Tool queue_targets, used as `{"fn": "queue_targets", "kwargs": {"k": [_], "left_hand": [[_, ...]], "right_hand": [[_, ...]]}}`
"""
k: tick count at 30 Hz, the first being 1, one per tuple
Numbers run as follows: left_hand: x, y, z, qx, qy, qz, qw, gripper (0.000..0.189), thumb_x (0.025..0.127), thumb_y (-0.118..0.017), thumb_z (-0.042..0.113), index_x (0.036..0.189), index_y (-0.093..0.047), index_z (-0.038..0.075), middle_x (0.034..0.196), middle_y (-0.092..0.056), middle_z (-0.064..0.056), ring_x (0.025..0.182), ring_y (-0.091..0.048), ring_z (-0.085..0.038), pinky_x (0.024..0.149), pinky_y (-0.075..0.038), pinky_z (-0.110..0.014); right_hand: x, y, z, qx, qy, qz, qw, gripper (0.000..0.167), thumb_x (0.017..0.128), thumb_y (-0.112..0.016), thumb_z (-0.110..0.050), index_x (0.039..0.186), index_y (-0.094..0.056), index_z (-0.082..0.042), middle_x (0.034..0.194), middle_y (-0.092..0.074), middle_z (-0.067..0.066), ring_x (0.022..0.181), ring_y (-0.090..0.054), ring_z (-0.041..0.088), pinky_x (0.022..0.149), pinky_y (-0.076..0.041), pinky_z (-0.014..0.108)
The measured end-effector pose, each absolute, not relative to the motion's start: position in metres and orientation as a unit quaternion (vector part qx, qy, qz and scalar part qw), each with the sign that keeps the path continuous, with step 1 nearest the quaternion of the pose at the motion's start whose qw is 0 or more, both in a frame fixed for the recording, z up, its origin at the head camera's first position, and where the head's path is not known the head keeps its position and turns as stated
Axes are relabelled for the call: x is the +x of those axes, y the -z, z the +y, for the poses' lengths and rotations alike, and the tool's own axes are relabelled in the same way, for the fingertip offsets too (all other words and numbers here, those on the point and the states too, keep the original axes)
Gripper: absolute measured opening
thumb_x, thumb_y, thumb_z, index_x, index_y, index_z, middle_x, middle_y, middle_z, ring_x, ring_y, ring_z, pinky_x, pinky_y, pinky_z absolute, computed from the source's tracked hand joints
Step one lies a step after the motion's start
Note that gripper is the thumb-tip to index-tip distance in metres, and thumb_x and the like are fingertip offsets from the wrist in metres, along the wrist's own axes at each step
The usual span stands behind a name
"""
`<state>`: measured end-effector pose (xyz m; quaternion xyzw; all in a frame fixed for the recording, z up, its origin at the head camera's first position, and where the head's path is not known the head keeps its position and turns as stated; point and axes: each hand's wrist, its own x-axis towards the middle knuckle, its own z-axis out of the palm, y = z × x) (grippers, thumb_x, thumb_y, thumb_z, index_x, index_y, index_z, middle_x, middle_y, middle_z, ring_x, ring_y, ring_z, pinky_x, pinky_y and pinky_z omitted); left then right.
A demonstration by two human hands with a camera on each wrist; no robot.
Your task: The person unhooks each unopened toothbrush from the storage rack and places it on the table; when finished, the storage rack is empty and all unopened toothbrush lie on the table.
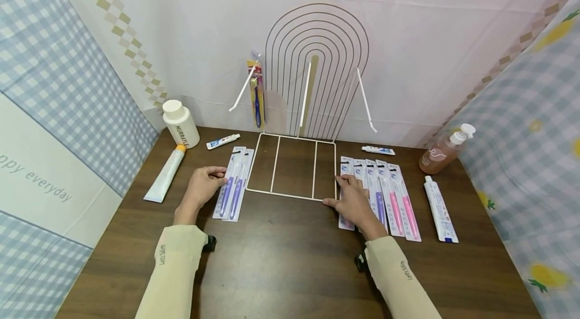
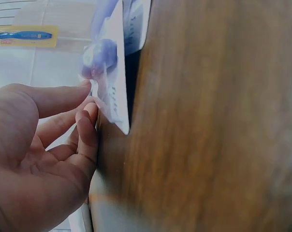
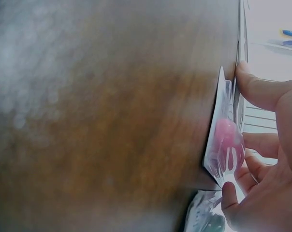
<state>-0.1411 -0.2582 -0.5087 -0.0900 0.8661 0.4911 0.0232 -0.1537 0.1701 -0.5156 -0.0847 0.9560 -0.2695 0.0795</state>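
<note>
My left hand [image 1: 204, 188] is at the left edge of two packaged purple toothbrushes [image 1: 228, 190], lying side by side on the table. In the left wrist view its thumb and fingertips meet the edge of one toothbrush pack [image 2: 118, 87], not wrapped round it. My right hand [image 1: 353, 198] is spread over the leftmost of several packaged toothbrushes, purple and pink [image 1: 396, 208]. A pack with a pink handle [image 3: 226, 140] lies beside its fingers in the right wrist view. The right thumb tip is at the near right corner of the white wire rack [image 1: 281, 194].
Three white hooks stick out from the rack; a packaged blue toothbrush [image 1: 257, 102] hangs on the left one. At left stand a white bottle [image 1: 181, 125] and an orange-capped tube [image 1: 166, 175]. Small toothpaste tubes [image 1: 223, 141] lie behind. Right are a toothpaste tube [image 1: 439, 211] and pump bottle [image 1: 441, 153].
</note>
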Motion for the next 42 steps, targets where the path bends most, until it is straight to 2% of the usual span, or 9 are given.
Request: {"fn": "queue_targets", "kwargs": {"k": [6, 10, 12, 17, 21, 24, 30, 38, 42], "left_hand": [[-0.153, 0.515, -0.267, -0.078, -0.476, 0.875, 0.040, 0.036, 0.101, -0.078, 0.006, 0.133, -0.078, -0.010, 0.106, -0.081, -0.017, 0.088, -0.066, -0.012, 0.076, -0.052, -0.022], [-0.160, 0.506, -0.268, -0.076, -0.485, 0.869, 0.060, 0.039, 0.106, -0.072, 0.009, 0.139, -0.075, -0.011, 0.113, -0.082, -0.021, 0.090, -0.070, -0.016, 0.074, -0.057, -0.025], [-0.160, 0.489, -0.261, -0.072, -0.497, 0.863, 0.062, 0.041, 0.111, -0.067, 0.009, 0.145, -0.069, -0.014, 0.128, -0.078, -0.034, 0.092, -0.073, -0.021, 0.073, -0.059, -0.026], [-0.183, 0.460, -0.244, -0.055, -0.501, 0.863, -0.005, 0.044, 0.115, -0.065, 0.013, 0.150, -0.066, -0.013, 0.136, -0.075, -0.037, 0.091, -0.075, -0.033, 0.071, -0.055, -0.018], [-0.207, 0.434, -0.228, -0.053, -0.509, 0.857, -0.069, 0.045, 0.115, -0.066, 0.016, 0.153, -0.066, -0.008, 0.144, -0.074, -0.032, 0.112, -0.077, -0.041, 0.079, -0.051, -0.014], [-0.224, 0.416, -0.215, -0.058, -0.528, 0.842, -0.098, 0.044, 0.115, -0.066, 0.017, 0.153, -0.067, -0.005, 0.147, -0.074, -0.029, 0.119, -0.075, -0.032, 0.085, -0.050, -0.015], [-0.250, 0.392, -0.199, -0.037, -0.566, 0.812, -0.141, 0.038, 0.113, -0.067, 0.013, 0.146, -0.073, -0.005, 0.134, -0.078, -0.028, 0.089, -0.062, -0.010, 0.076, -0.047, -0.018], [-0.265, 0.381, -0.190, -0.026, -0.560, 0.815, -0.148, 0.036, 0.110, -0.069, 0.009, 0.142, -0.074, -0.007, 0.139, -0.077, -0.031, 0.113, -0.071, -0.031, 0.086, -0.049, -0.019], [-0.267, 0.380, -0.186, -0.031, -0.571, 0.808, -0.143, 0.033, 0.110, -0.069, 0.009, 0.138, -0.075, -0.009, 0.134, -0.078, -0.032, 0.109, -0.073, -0.026, 0.085, -0.051, -0.018]], "right_hand": [[-0.155, 0.515, 0.171, -0.084, 0.269, 0.956, 0.077, 0.089, 0.101, -0.089, -0.038, 0.168, -0.051, 0.006, 0.172, -0.048, 0.029, 0.157, -0.043, 0.052, 0.113, -0.037, 0.069], [-0.154, 0.516, 0.170, -0.083, 0.270, 0.956, 0.075, 0.088, 0.100, -0.090, -0.037, 0.167, -0.052, 0.006, 0.171, -0.049, 0.029, 0.157, -0.044, 0.052, 0.113, -0.037, 0.069], [-0.153, 0.516, 0.169, -0.083, 0.273, 0.956, 0.075, 0.088, 0.100, -0.090, -0.037, 0.167, -0.052, 0.006, 0.171, -0.049, 0.029, 0.156, -0.044, 0.051, 0.113, -0.037, 0.069], [-0.153, 0.516, 0.169, -0.080, 0.281, 0.953, 0.077, 0.088, 0.099, -0.091, -0.036, 0.167, -0.052, 0.006, 0.171, -0.049, 0.029, 0.156, -0.045, 0.051, 0.115, -0.036, 0.070], [-0.152, 0.516, 0.169, -0.078, 0.281, 0.953, 0.079, 0.088, 0.099, -0.091, -0.037, 0.166, -0.053, 0.006, 0.171, -0.049, 0.028, 0.155, -0.045, 0.050, 0.115, -0.036, 0.069], [-0.152, 0.516, 0.170, -0.079, 0.282, 0.953, 0.076, 0.088, 0.099, -0.091, -0.037, 0.166, -0.053, 0.006, 0.171, -0.050, 0.028, 0.156, -0.045, 0.050, 0.114, -0.036, 0.069], [-0.152, 0.519, 0.169, -0.082, 0.289, 0.952, 0.062, 0.088, 0.096, -0.093, -0.033, 0.164, -0.055, 0.007, 0.169, -0.051, 0.029, 0.155, -0.046, 0.051, 0.112, -0.036, 0.068], [-0.151, 0.519, 0.169, -0.080, 0.289, 0.952, 0.068, 0.089, 0.097, -0.093, -0.034, 0.166, -0.054, 0.006, 0.170, -0.050, 0.027, 0.156, -0.045, 0.050, 0.114, -0.036, 0.068], [-0.152, 0.517, 0.170, -0.080, 0.287, 0.952, 0.067, 0.088, 0.098, -0.092, -0.035, 0.165, -0.054, 0.006, 0.170, -0.051, 0.027, 0.156, -0.045, 0.049, 0.113, -0.036, 0.068]]}}
